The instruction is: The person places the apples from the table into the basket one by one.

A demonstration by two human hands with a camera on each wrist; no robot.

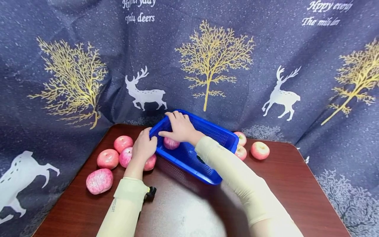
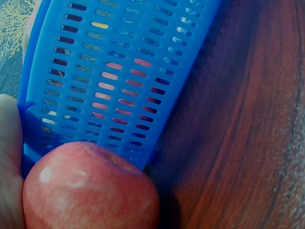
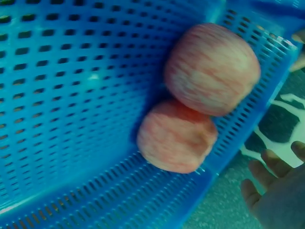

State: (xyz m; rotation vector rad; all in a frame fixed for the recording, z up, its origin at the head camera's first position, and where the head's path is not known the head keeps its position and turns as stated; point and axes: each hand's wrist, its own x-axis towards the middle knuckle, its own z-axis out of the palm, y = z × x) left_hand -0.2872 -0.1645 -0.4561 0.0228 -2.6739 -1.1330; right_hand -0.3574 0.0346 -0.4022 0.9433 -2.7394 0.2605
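Note:
A blue plastic basket [image 1: 189,161] with slotted walls sits at the back of the table, turned at an angle. My left hand [image 1: 145,144] grips its left end at the rim. In the left wrist view a red apple [image 2: 90,191] lies close below that hand, beside the slotted wall. My right hand [image 1: 180,126] reaches over the basket's left end, fingers extended near the far rim. Beneath it is a striped apple [image 1: 171,143], partly hidden. The right wrist view shows two apples inside, an upper one [image 3: 212,69] and a lower one [image 3: 176,136], touching each other.
Several loose apples [image 1: 108,159] lie on the brown table [image 1: 296,191] left of the basket. To its right are a single apple [image 1: 260,150] and two more against the basket end. A dark curtain [image 1: 231,19] with trees and deer hangs behind the table.

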